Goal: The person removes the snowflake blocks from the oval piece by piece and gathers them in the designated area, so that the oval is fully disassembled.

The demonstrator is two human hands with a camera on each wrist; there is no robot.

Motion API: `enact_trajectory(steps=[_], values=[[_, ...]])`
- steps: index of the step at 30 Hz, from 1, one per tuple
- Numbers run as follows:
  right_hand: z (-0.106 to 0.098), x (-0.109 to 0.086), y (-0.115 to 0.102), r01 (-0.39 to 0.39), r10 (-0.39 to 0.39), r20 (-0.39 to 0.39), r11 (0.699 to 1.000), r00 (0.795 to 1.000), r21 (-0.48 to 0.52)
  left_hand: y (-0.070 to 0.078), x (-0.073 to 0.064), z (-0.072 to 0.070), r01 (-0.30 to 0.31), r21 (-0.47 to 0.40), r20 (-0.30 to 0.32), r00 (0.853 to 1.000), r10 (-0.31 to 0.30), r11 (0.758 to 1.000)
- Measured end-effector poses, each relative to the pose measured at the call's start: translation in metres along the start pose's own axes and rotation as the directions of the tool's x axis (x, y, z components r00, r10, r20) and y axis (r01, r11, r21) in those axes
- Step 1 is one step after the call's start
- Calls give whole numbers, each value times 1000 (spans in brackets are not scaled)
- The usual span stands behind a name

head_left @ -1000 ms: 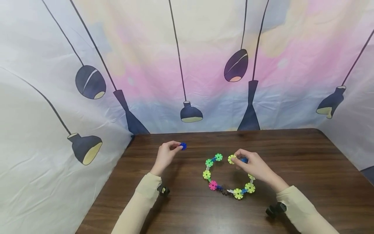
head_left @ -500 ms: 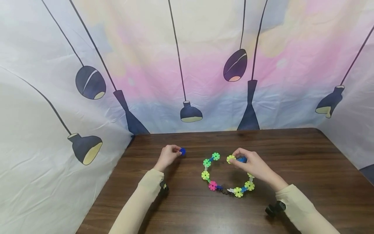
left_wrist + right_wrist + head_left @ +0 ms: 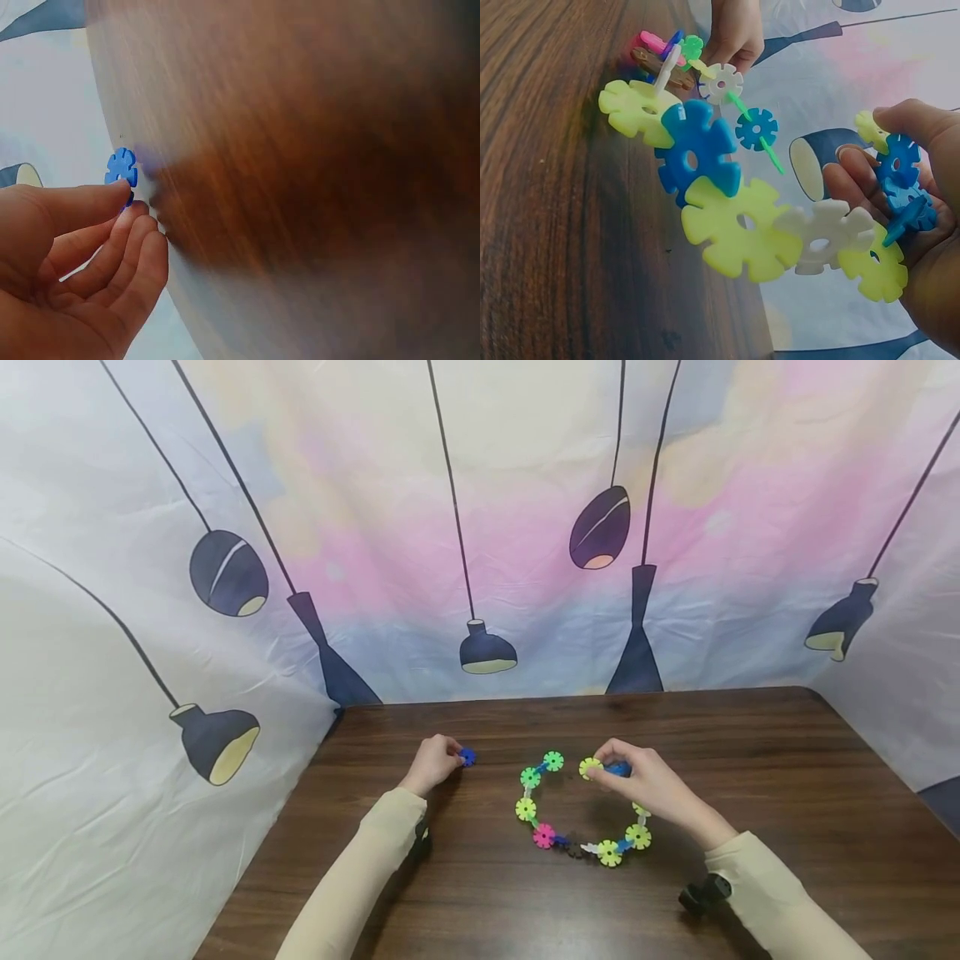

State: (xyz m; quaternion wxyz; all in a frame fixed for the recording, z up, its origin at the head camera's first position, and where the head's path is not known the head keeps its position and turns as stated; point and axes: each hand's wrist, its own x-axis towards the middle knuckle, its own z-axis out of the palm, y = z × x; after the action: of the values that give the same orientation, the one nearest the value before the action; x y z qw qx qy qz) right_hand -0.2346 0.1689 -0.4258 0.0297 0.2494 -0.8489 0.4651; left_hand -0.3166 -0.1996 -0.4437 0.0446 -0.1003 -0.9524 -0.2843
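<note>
My left hand [image 3: 432, 765] pinches a single blue notched plastic disc [image 3: 121, 165] between thumb and fingers, close over the table to the left. With thumb and fingers, my right hand [image 3: 654, 783] grips the yellow end disc [image 3: 588, 768] of a chain of interlocked snowflake discs. Blue discs [image 3: 906, 202] of that chain lie against the right palm. The chain curves in an unclosed ring past a yellow disc [image 3: 609, 853], a dark brown one, and a pink disc [image 3: 544, 836]. A green disc [image 3: 553, 761] forms its other end, a short gap from the right fingertips.
The dark wooden table [image 3: 480, 910] lies beneath both hands. Behind it hangs a cloth backdrop [image 3: 390, 527] printed with lamps. A small black wrist camera [image 3: 705, 893] sits under the right sleeve.
My left hand has come down and slightly nearer with the blue disc. The right hand keeps its grip; the yellow end disc has shifted slightly left.
</note>
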Motion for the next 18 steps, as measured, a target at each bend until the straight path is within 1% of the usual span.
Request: enact_trajectory(steps=[5,9,12,18], values=[[0,1,-2,-2,2,-3,1000,1000,2,3,1,-1,12,38,9,1000,-13,999],[1,1,-2,-2,2,-10,1000,1000,-6,5,1,-1,35,42,18,999,-35,999],[2,1,-1,-6,6,-11,1000,1000,-5,6,1,-1,39,41,19,999,-40,998],[3,2,1,-18,18,-4,1000,1000,-4,6,-1,1,35,34,-7,999,-35,999]])
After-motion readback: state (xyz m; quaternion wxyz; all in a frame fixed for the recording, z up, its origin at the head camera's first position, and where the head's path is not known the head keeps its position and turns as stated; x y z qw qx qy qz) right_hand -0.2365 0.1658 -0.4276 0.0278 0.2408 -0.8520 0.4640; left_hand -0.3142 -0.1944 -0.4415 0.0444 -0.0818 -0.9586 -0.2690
